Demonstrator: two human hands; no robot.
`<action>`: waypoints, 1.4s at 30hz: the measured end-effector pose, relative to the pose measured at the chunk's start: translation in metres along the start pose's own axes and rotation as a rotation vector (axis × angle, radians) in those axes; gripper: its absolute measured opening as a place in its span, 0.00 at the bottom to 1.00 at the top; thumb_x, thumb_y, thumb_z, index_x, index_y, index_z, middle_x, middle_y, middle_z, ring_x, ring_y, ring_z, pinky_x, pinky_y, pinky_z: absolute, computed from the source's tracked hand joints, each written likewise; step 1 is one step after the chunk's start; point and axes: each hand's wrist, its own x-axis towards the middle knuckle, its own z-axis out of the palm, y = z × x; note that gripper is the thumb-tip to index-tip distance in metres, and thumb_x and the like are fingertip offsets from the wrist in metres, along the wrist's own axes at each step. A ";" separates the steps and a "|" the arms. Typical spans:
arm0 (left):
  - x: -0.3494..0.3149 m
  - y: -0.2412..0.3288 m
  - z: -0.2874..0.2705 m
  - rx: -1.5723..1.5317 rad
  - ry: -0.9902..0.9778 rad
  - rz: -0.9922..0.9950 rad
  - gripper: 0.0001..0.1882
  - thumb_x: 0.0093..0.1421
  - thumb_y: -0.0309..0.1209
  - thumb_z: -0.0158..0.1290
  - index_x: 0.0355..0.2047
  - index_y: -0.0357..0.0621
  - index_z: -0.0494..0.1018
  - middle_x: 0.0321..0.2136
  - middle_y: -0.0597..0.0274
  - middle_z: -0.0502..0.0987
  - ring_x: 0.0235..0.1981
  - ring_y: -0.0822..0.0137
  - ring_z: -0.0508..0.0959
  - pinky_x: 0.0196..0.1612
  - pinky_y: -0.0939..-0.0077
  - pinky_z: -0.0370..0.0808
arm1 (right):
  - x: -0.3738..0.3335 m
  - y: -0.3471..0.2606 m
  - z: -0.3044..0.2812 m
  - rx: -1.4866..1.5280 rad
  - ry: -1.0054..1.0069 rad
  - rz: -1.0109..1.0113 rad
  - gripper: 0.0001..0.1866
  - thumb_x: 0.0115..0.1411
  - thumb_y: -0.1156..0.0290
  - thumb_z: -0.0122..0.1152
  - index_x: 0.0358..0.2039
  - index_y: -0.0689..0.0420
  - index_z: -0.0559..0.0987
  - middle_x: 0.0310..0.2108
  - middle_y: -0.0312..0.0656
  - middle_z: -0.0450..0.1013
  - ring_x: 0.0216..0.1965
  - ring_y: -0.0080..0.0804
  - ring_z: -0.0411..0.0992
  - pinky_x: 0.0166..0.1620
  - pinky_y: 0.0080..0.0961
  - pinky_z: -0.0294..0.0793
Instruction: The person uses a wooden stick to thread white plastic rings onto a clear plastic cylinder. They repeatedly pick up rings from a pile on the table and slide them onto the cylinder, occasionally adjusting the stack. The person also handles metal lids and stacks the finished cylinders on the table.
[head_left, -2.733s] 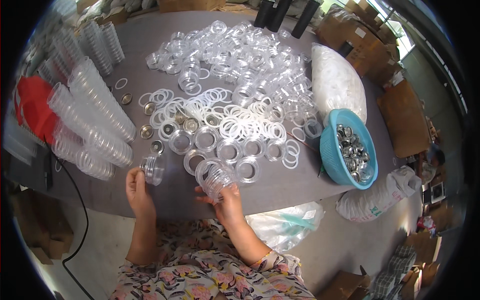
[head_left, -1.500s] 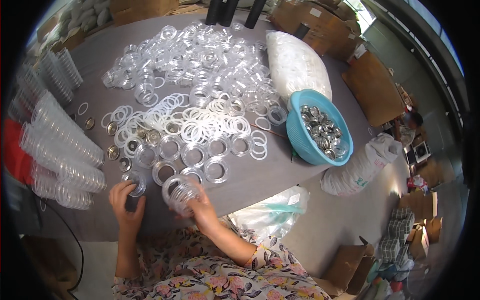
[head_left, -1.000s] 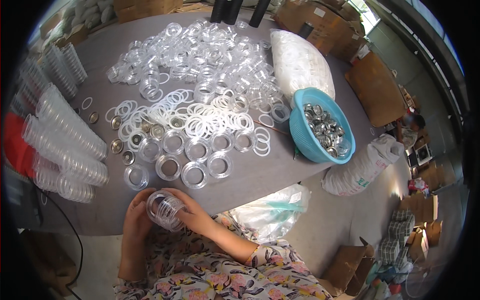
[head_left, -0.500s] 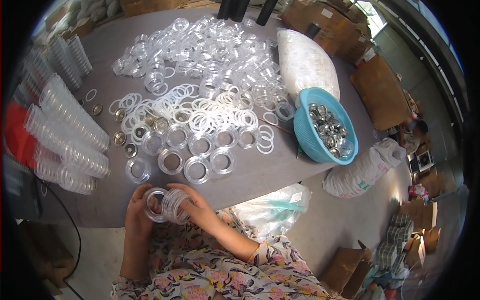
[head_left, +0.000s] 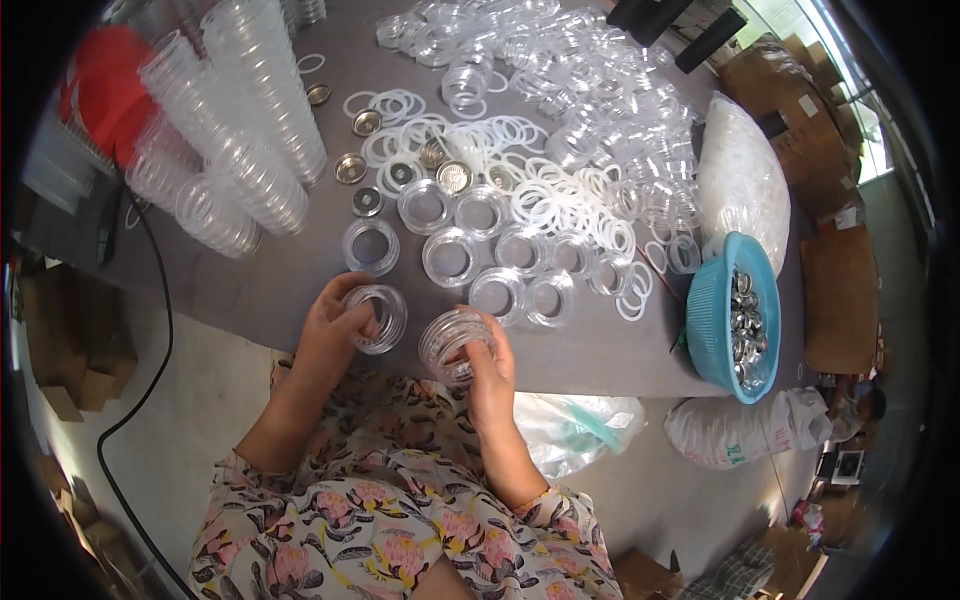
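My left hand (head_left: 328,330) is closed on a clear plastic ring (head_left: 398,318), held up at the near table edge with its open middle toward me. To its right, my right hand (head_left: 492,385) grips a short stack of clear rings (head_left: 437,345), the thumb resting over it. The two hands are apart. Just beyond them, several more clear rings (head_left: 432,262) lie flat in rough rows on the grey table (head_left: 620,345). Behind these spread thin white rings (head_left: 560,195), with a few round metal caps (head_left: 349,168) at their left.
Tall stacks of nested clear cups (head_left: 270,120) and a red object (head_left: 112,92) stand at left. Clear plastic pieces (head_left: 590,90) are heaped at the back. A blue basket (head_left: 708,325) holding metal caps sits right, near a full white bag (head_left: 742,180). A black cable (head_left: 168,300) hangs left.
My hands have moved apart: the left keeps one ring, the right holds the stack to its right. The whole view has shifted, so the table's things appear farther right.
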 end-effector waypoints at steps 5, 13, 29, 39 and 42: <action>-0.001 -0.013 0.005 0.484 0.037 0.134 0.18 0.56 0.31 0.50 0.46 0.38 0.66 0.33 0.63 0.68 0.31 0.73 0.70 0.36 0.80 0.67 | 0.000 -0.002 0.000 -0.043 0.032 0.002 0.17 0.60 0.74 0.44 0.50 0.63 0.65 0.30 0.39 0.71 0.27 0.20 0.69 0.32 0.14 0.68; -0.010 -0.003 0.005 1.033 0.096 0.606 0.22 0.50 0.33 0.57 0.45 0.42 0.69 0.44 0.54 0.67 0.45 0.58 0.68 0.45 0.69 0.65 | 0.006 0.008 -0.009 -0.232 0.043 0.001 0.19 0.61 0.73 0.47 0.52 0.62 0.62 0.29 0.36 0.71 0.28 0.14 0.66 0.30 0.12 0.66; -0.024 -0.007 0.011 0.945 -0.152 0.871 0.16 0.39 0.26 0.63 0.31 0.48 0.73 0.49 0.50 0.65 0.48 0.52 0.66 0.48 0.62 0.63 | -0.005 -0.005 0.008 -0.270 -0.087 0.062 0.21 0.62 0.72 0.46 0.55 0.60 0.59 0.38 0.42 0.68 0.24 0.18 0.67 0.26 0.13 0.67; -0.035 0.017 -0.021 0.891 0.226 0.469 0.06 0.51 0.29 0.54 0.29 0.42 0.71 0.39 0.54 0.69 0.38 0.61 0.69 0.44 0.73 0.64 | -0.001 -0.007 -0.002 -0.330 -0.041 -0.085 0.16 0.63 0.72 0.44 0.51 0.62 0.66 0.36 0.42 0.70 0.22 0.15 0.64 0.26 0.12 0.66; -0.014 0.019 -0.049 0.672 0.195 0.109 0.13 0.59 0.37 0.45 0.29 0.39 0.70 0.28 0.58 0.72 0.29 0.64 0.69 0.37 0.76 0.65 | -0.005 -0.009 0.000 -0.336 -0.085 -0.062 0.15 0.63 0.71 0.44 0.49 0.63 0.68 0.35 0.42 0.71 0.21 0.15 0.65 0.25 0.12 0.66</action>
